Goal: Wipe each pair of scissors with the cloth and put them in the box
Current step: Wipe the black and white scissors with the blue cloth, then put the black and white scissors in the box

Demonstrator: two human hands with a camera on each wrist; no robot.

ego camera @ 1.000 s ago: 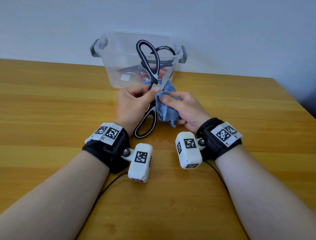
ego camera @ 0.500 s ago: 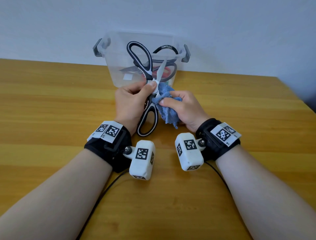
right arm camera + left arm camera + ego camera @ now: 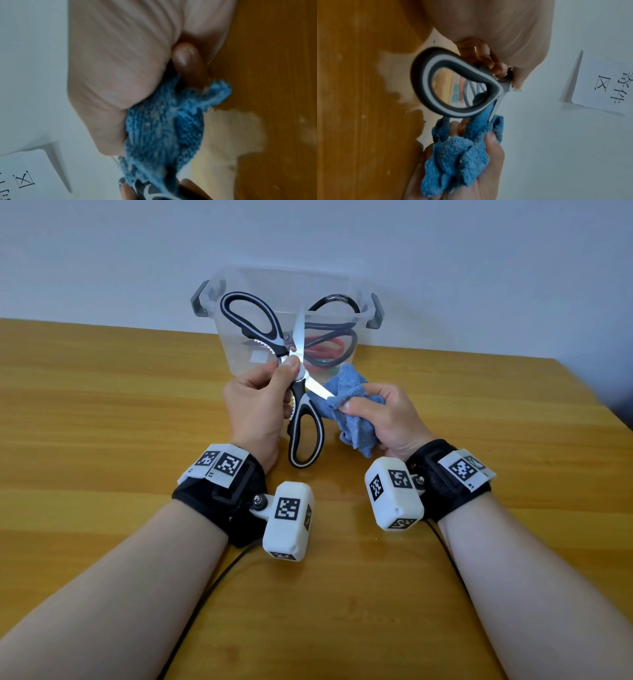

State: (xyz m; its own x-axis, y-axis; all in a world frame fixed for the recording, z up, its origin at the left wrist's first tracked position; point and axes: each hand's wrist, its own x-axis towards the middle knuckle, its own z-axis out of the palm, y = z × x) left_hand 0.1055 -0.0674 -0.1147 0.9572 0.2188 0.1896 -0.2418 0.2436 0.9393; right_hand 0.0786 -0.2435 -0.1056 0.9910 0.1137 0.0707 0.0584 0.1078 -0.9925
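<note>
— Since a second ago, what's moved?

— Blades that were nearly together are now spread wide, and the cloth has slid out along the lower blade toward its tip.

— Start at the left, then.

— On the left is the left hand [image 3: 255, 402], thumb and curled fingers pinching the scissors [image 3: 297, 378] at the pivot, above the wooden table [image 3: 102, 422]. One black and white handle loop points up and away in front of the box; the other hangs down toward the wrist. The left wrist view shows that lower loop [image 3: 452, 83] close up, fingertips tucked in behind the pivot.

— And the blades?

— One points straight up, across the front wall of the box. The other slants down to the right, and its tip goes into the cloth [image 3: 352, 405].

— Who has the cloth?

— The right hand [image 3: 383, 419], fingers curled round the bunched blue cloth, thumb pressing it onto the blade. The right wrist view shows the cloth [image 3: 163, 128] bunched under the thumb.

— And the box?

— The clear plastic box [image 3: 342, 289] stands behind both hands, near the wall, grey clips at each end. Other scissors [image 3: 329, 344] already lie inside, with black and red handles.
</note>
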